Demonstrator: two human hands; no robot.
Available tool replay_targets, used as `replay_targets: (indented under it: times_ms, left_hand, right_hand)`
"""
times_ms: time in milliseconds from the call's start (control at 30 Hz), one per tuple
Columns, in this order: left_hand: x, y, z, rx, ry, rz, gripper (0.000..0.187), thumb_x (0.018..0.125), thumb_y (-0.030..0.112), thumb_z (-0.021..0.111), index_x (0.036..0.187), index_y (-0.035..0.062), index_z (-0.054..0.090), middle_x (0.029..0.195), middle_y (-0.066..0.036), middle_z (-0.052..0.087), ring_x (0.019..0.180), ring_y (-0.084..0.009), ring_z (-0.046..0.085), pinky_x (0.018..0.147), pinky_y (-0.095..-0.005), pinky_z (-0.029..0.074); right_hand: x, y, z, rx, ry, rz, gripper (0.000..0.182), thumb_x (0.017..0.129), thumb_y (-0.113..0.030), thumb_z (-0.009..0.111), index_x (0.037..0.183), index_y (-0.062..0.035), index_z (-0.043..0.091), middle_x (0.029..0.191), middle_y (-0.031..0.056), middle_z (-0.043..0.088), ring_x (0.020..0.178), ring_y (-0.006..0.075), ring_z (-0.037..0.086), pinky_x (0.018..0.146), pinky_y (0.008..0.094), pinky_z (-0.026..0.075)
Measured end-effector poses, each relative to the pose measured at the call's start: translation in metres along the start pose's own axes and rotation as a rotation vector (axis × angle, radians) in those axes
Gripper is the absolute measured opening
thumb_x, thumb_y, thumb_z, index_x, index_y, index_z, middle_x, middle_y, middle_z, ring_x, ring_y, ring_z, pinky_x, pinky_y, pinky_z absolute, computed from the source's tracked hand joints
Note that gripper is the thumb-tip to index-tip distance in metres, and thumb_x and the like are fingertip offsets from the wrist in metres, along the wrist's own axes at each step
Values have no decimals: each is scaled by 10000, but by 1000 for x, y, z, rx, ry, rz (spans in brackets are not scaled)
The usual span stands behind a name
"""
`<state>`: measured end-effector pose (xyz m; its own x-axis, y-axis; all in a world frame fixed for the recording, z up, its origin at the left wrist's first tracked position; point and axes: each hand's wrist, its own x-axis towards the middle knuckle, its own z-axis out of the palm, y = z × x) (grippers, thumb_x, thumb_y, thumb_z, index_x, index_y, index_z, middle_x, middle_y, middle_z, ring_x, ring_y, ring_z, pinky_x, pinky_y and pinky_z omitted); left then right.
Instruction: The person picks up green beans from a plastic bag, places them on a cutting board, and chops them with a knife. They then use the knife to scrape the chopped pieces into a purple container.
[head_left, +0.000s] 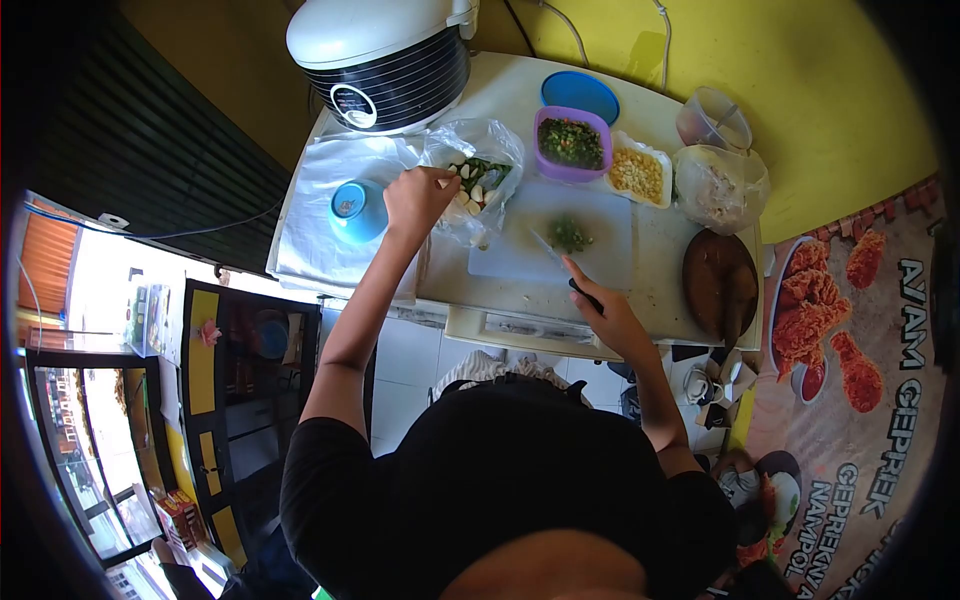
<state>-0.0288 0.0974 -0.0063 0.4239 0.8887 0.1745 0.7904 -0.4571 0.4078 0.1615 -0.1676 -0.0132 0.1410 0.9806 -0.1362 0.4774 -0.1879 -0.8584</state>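
Note:
My left hand (418, 204) reaches to the near-left side of an open clear plastic bag (508, 140). Its fingertips pinch together beside the peeled garlic cloves (474, 192) and green chillies (495, 174) inside; what they hold, if anything, is too small to make out. In my right hand (612, 322) is a knife (584, 294) with a black handle, its blade pointing up and left over a white cutting board (495, 262). Chopped green chilli (569, 233) lies in a small heap on the board, close to the blade.
Behind the board stand a purple container (570, 171) of chopped greens and a white tray (640, 172) of chopped pale pieces. A blue bowl (357, 212) sits left of my left forearm, a rice cooker (385, 70) behind it. At right are a tied bag (720, 188) and a brown mortar (718, 285).

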Motion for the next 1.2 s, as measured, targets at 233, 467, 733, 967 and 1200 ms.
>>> replay_targets:
  times_ms: [233,467,733,967,1200]
  left_hand:
    - [14,-2,3,85,-56,-2,293,741,411,718,928,192,768,787,-80,715,727,-279,691,690,-374,550]
    - [-11,8,-25,-182,160,53,230,773,357,751,910,174,775,670,-33,666,539,-175,593,525,-310,461]
    - [-75,53,16,-362,-143,279,158,760,292,763,819,145,765,673,2,635,525,-139,579,497,-285,436]
    - [-82,68,44,-365,-104,203,166,754,301,744,760,135,729,685,17,645,560,-156,613,517,-302,461]
    - [-80,71,45,-354,-88,202,153,763,290,720,744,137,723,693,6,653,599,-197,643,536,-333,494]
  right_hand:
    - [6,12,7,6,22,-172,519,962,-115,498,1456,-212,372,1112,185,632,709,177,504,794,272,450]
    - [4,8,-4,51,6,-22,495,974,-113,491,1454,-166,383,1338,133,557,1049,96,521,960,261,386]
    - [6,15,-2,61,140,-67,509,963,-109,496,1452,-180,379,1014,178,618,715,118,419,753,254,431]
    - [2,4,1,118,115,-50,514,965,-98,488,1458,-167,366,1084,154,634,731,110,430,771,252,430]
    - [-1,12,7,49,105,-32,525,961,-76,481,1459,-200,369,751,176,563,597,106,394,626,280,428]
